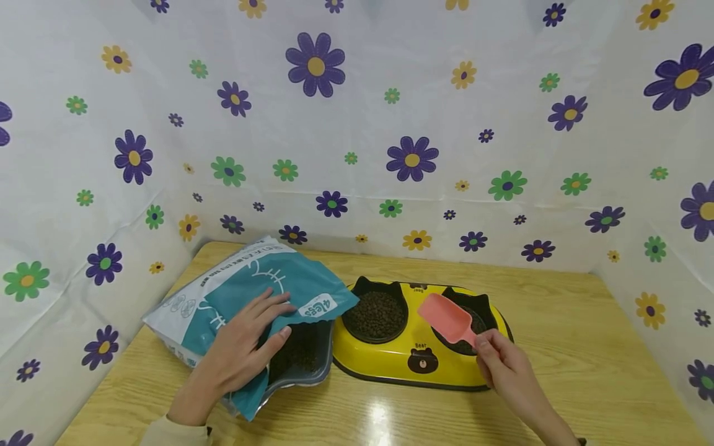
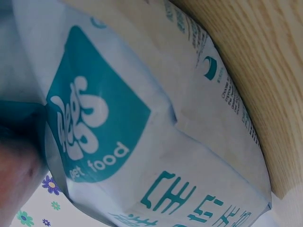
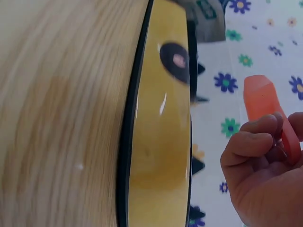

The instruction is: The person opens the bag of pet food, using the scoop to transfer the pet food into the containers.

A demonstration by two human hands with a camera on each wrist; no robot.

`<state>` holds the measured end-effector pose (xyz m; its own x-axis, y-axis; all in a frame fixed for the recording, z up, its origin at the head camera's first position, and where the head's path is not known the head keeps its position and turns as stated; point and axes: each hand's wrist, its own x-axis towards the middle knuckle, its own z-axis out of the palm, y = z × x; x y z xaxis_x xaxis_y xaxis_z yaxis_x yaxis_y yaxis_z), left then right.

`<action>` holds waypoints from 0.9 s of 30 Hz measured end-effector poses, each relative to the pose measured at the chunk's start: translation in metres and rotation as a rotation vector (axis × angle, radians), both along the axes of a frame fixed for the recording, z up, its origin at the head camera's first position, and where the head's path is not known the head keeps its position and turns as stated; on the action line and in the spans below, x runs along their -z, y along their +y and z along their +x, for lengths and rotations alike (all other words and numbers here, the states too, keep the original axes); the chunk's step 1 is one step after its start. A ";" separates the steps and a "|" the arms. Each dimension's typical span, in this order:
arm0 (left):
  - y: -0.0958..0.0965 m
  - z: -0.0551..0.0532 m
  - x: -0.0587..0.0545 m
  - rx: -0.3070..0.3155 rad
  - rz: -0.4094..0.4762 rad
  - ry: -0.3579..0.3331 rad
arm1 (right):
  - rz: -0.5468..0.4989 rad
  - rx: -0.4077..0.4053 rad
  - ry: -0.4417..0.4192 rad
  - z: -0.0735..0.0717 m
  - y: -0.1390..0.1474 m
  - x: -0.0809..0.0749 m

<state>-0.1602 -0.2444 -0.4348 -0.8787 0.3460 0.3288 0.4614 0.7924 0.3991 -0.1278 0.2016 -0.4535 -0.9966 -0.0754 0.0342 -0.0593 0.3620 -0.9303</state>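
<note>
Right hand (image 1: 510,365) pinches a pink scoop (image 1: 446,317) that extends forward and left.

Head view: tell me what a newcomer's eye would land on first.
Likely the bright yellow two-bowl feeder at the table's middle, with a pink scoop held above it by the right hand. Next, the big teal-and-white bag on the left, under the left hand, and the flowered backdrop behind.
</note>
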 end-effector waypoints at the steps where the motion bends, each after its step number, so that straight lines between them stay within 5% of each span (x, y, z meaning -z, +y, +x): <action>1: 0.000 0.000 0.000 -0.001 0.000 0.000 | -0.032 -0.036 -0.025 0.001 -0.004 0.000; 6: 0.000 0.000 0.001 -0.001 0.004 -0.003 | -0.094 -0.225 -0.054 0.003 -0.027 0.001; 13: -0.001 0.000 0.000 0.001 0.002 -0.004 | -0.088 -0.457 0.039 0.005 -0.068 0.002; 20: -0.001 -0.001 -0.001 0.003 0.009 -0.004 | 0.052 -0.511 0.022 0.008 -0.115 -0.011; 27: -0.001 -0.001 -0.001 0.005 0.013 -0.015 | 0.127 -0.447 -0.030 0.005 -0.152 -0.022</action>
